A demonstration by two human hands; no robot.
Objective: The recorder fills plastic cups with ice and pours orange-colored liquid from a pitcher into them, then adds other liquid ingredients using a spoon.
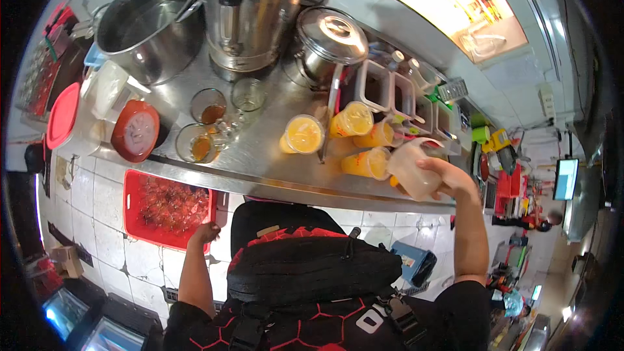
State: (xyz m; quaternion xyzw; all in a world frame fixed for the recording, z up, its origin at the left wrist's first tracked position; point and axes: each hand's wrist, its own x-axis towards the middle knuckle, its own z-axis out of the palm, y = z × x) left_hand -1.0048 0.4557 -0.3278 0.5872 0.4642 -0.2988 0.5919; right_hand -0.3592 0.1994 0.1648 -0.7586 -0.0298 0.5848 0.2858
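Note:
My right hand (pixel 446 175) grips a translucent plastic pitcher (pixel 412 168), tilted beside several clear plastic cups of orange drink on the steel counter. The nearest cup (pixel 363 163) leans toward the pitcher's left side; whether they touch I cannot tell. Another cup (pixel 302 134) of orange drink with ice stands apart to the left. My left hand (pixel 207 234) hangs below the counter, in front of the right edge of a red plastic tub (pixel 127 204) of reddish contents in liquid. Its fingers look curled, and I see nothing held in them.
Glass mugs (pixel 195 144) with brown liquid stand on the counter (pixel 253 156), before a large steel pot (pixel 146 24), a steel urn (pixel 248 14) and a lidded pot (pixel 331 34). Plastic containers (pixel 375 85) line the right back. A blue bin (pixel 412 261) stands on the floor. People are far right.

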